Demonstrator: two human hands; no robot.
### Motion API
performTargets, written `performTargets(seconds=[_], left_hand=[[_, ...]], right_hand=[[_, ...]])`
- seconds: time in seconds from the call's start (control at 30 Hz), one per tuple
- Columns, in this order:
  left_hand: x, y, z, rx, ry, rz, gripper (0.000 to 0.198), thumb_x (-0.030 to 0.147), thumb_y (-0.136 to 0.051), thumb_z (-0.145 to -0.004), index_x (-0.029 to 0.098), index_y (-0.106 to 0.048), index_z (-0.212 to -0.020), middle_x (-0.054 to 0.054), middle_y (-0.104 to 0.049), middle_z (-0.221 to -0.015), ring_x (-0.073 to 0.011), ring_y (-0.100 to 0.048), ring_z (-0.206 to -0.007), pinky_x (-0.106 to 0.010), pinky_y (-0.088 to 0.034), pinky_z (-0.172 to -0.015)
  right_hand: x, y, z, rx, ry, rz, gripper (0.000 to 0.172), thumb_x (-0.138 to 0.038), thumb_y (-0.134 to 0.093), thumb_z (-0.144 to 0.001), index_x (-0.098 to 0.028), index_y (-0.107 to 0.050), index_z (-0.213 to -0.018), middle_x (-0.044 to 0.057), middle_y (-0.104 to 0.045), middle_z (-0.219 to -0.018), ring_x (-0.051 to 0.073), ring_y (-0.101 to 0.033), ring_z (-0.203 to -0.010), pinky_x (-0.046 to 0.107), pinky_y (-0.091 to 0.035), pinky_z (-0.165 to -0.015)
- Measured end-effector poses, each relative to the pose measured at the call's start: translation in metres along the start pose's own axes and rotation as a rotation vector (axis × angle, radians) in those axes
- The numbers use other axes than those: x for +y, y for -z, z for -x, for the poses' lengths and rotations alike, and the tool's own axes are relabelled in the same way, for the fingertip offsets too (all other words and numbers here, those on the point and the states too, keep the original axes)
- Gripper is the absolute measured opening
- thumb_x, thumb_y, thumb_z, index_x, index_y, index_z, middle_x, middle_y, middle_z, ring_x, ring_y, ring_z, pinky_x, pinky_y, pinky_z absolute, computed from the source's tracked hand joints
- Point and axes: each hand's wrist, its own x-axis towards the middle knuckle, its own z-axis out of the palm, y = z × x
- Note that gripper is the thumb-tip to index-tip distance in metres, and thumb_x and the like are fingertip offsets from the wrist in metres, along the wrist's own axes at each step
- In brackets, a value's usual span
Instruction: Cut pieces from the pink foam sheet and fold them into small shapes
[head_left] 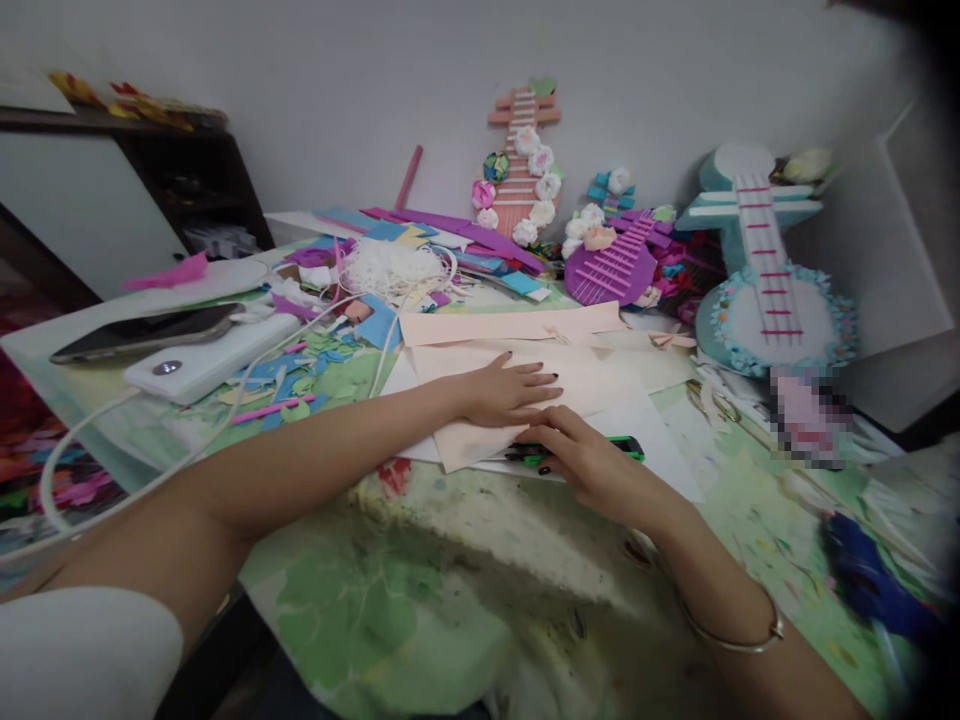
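My left hand (pixel 504 392) lies flat, fingers stretched to the right, on a pale peach sheet (pixel 469 445). Just in front of it, my right hand (pixel 581 455) grips a green and black utility knife (pixel 626 449), whose tip points left near the sheet's front edge. The right fingertips touch or nearly touch the left hand. White paper (pixel 667 450) lies beneath the peach sheet. A separate peach strip (pixel 510 324) lies just behind it.
A white power bank (pixel 214 355) with a cable and a phone (pixel 146 332) lie left, beside paper scraps (pixel 300 385). Paper instrument models, including a blue one (pixel 776 310), stand at the back. Scissors (pixel 716 402) and a blue glue gun (pixel 874 575) lie right.
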Motion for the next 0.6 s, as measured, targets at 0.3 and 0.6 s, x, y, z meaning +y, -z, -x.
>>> performTargets(seconds=[0.3,0.6], left_hand=[[0.0003,0.0021,-0.0002,-0.014,-0.001,0.012,0.058,0.051,-0.018,-0.096,0.026,-0.024,-0.147,-0.004,-0.02,-0.155,-0.0254,-0.013,-0.143,-0.055,-0.007,-0.111],[0.0006,0.0031,0.0,0.003,-0.007,0.008,0.06,0.053,-0.016,-0.095,0.024,-0.025,-0.147,-0.005,-0.022,-0.154,-0.0254,-0.015,-0.143,-0.052,-0.008,-0.112]], right_hand=[[-0.0013,0.0002,-0.0012,0.031,0.032,0.004,0.051,0.002,-0.042,-0.079,-0.021,-0.048,-0.124,0.013,-0.049,-0.124,0.027,-0.044,-0.121,0.046,-0.045,-0.095],[0.0016,-0.0009,-0.0024,0.036,0.034,0.001,0.05,0.003,-0.044,-0.078,-0.02,-0.048,-0.123,0.014,-0.05,-0.123,0.028,-0.045,-0.119,0.046,-0.045,-0.094]])
